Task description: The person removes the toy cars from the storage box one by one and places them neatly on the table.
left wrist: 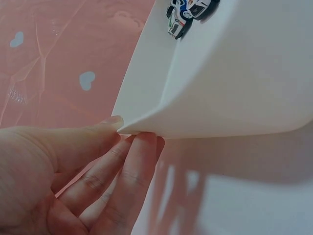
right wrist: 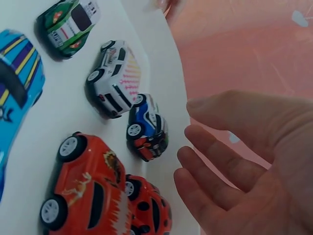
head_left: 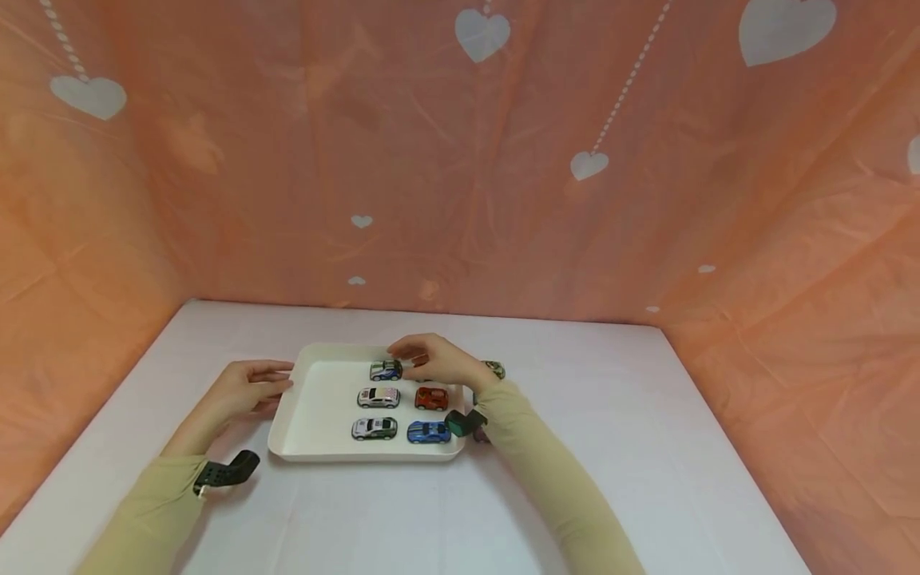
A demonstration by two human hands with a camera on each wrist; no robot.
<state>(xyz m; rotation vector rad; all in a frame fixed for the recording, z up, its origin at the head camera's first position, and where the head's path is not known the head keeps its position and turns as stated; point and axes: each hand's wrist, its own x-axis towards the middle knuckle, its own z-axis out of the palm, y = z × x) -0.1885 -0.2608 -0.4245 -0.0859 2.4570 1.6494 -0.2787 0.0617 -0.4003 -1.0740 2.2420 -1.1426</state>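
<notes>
Pale green sleeves (head_left: 568, 495) lie nearest. 6 toy cars (head_left: 378, 398) stand inside the white tray (head_left: 302, 411), in 2 columns of 3, probably spaced for easy grasping. Floor left of them gives sliding room. The left hand (head_left: 240, 387) pinches the left rim, likely steadying it; the right hand (head_left: 442, 361), loosely spread, holding nothing, is by the far rim. Other cars (head_left: 495, 369) sit just beyond the right edge.

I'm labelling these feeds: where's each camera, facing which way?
Head: worn on the head, facing forward and down at the white tray; left hand, right hand and sleeves show.
Left wrist: worn there, facing the left hand at the tray's edge.
Right wrist: worn there, facing the right hand and toy cars.
Head and left wrist share the left hand.
</notes>
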